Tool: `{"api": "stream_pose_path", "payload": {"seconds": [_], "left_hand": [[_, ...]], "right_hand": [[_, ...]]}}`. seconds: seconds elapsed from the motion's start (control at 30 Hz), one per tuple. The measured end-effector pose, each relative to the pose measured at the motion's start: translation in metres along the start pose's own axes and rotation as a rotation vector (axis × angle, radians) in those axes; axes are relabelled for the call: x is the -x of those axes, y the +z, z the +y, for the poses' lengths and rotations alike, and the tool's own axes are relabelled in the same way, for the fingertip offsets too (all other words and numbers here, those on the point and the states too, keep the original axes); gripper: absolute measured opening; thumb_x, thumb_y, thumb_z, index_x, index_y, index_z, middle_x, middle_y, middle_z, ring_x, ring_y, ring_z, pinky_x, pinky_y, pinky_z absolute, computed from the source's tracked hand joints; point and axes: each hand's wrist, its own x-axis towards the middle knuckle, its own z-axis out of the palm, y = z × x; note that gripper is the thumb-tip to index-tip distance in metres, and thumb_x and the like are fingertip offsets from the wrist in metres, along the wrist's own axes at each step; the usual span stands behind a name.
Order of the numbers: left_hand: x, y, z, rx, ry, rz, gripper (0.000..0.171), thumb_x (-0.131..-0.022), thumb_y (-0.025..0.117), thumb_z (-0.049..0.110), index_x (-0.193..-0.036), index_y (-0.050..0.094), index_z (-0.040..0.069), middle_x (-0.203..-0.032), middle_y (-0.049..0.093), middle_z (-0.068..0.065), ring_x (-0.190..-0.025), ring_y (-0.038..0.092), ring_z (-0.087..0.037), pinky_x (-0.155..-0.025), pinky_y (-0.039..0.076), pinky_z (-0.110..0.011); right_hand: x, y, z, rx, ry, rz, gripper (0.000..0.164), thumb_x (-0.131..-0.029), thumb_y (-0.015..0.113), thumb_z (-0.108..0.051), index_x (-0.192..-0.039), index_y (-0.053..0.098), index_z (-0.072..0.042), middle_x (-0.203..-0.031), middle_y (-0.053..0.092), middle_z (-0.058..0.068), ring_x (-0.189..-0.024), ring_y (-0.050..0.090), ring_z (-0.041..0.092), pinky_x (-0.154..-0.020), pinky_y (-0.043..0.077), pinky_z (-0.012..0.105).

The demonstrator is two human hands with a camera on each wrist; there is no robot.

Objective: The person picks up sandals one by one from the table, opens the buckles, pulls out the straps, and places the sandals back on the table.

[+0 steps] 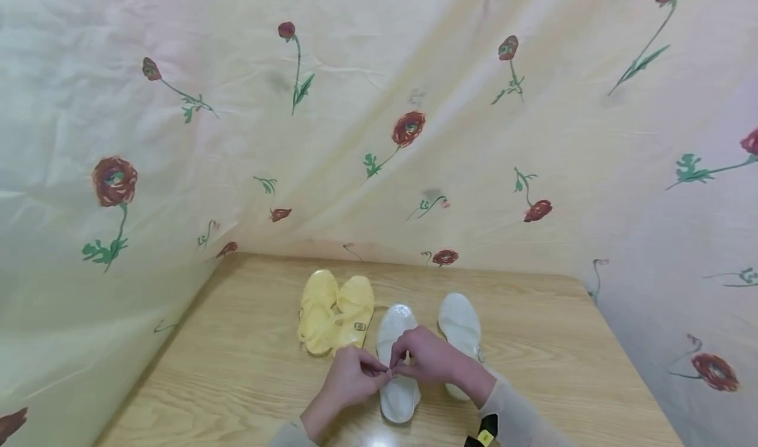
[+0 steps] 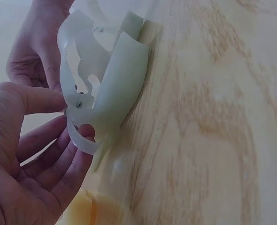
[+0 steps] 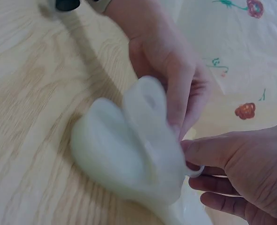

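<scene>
A white sandal (image 1: 399,401) lies on the table between both hands, its glossy strap looping near the heel. My left hand (image 1: 353,376) pinches the strap beside a small metal stud; in the left wrist view, the left hand (image 2: 40,154) has its thumb on one side and fingers under the strap's curved end. From the other side my right hand (image 1: 429,358) meets it; in the right wrist view, the right hand (image 3: 251,168) pinches the thin strap end between thumb and index finger. Where the fingertips meet is partly hidden.
A second white sandal (image 1: 460,325) lies to the right, partly behind the right forearm. A pair of yellow sandals (image 1: 320,305) sits to the left, side by side. The wooden table (image 1: 237,368) is bordered by a flower-patterned cloth (image 1: 355,137) at the back and sides.
</scene>
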Motion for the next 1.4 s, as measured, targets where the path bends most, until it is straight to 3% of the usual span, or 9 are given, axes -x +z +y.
{"api": "stream_pose_path", "payload": {"seconds": [0.2,0.37,0.53,0.8,1.2,1.4], "left_hand": [[0.001,0.0,0.0,-0.008,-0.049,-0.01,0.008,-0.078,0.09,0.011,-0.082,0.083,0.008,-0.073,0.077,0.0,-0.06,0.061,0.003,-0.058,0.056,-0.018],[0.0,0.001,0.0,-0.014,-0.024,0.001,0.008,-0.078,0.089,0.012,-0.082,0.084,0.008,-0.071,0.076,0.001,-0.059,0.059,0.004,-0.057,0.055,-0.017],[0.0,0.003,0.001,0.01,-0.001,0.0,0.008,-0.079,0.088,0.011,-0.084,0.084,0.006,-0.071,0.077,-0.001,-0.059,0.06,0.005,-0.056,0.055,-0.017],[0.001,0.004,0.001,0.004,-0.01,0.006,0.008,-0.078,0.089,0.011,-0.083,0.084,0.006,-0.072,0.077,-0.001,-0.059,0.06,0.005,-0.056,0.056,-0.018],[0.001,0.004,0.001,-0.036,-0.023,0.015,0.008,-0.077,0.089,0.012,-0.082,0.084,0.008,-0.073,0.076,0.001,-0.06,0.059,0.005,-0.058,0.055,-0.017],[0.002,0.005,0.002,-0.043,-0.016,0.024,0.008,-0.078,0.09,0.014,-0.082,0.084,0.008,-0.068,0.074,0.003,-0.058,0.058,0.006,-0.056,0.054,-0.017]], "right_hand": [[0.007,0.002,0.003,0.007,0.003,0.032,0.008,-0.095,0.079,-0.011,-0.092,0.079,-0.019,-0.089,0.077,-0.012,-0.085,0.068,0.0,-0.078,0.06,0.023],[0.007,0.002,0.003,0.019,-0.002,0.064,0.008,-0.095,0.079,-0.015,-0.095,0.077,-0.022,-0.093,0.077,-0.011,-0.086,0.069,0.006,-0.076,0.055,0.02],[0.002,0.001,0.0,-0.005,-0.005,0.037,0.007,-0.097,0.076,-0.017,-0.096,0.076,-0.024,-0.093,0.076,-0.012,-0.087,0.066,0.001,-0.078,0.052,0.019],[0.006,0.001,0.001,-0.021,-0.027,0.031,0.012,-0.096,0.076,-0.01,-0.091,0.076,-0.021,-0.091,0.075,-0.014,-0.085,0.064,-0.002,-0.079,0.056,0.021],[0.015,0.014,0.008,-0.04,-0.057,0.102,0.019,-0.093,0.073,-0.002,-0.088,0.069,-0.02,-0.088,0.071,-0.013,-0.085,0.062,-0.004,-0.08,0.059,0.024],[0.011,0.015,0.007,-0.027,-0.051,0.099,0.012,-0.092,0.074,-0.006,-0.091,0.071,-0.018,-0.09,0.071,-0.013,-0.086,0.063,-0.002,-0.081,0.058,0.024]]}}
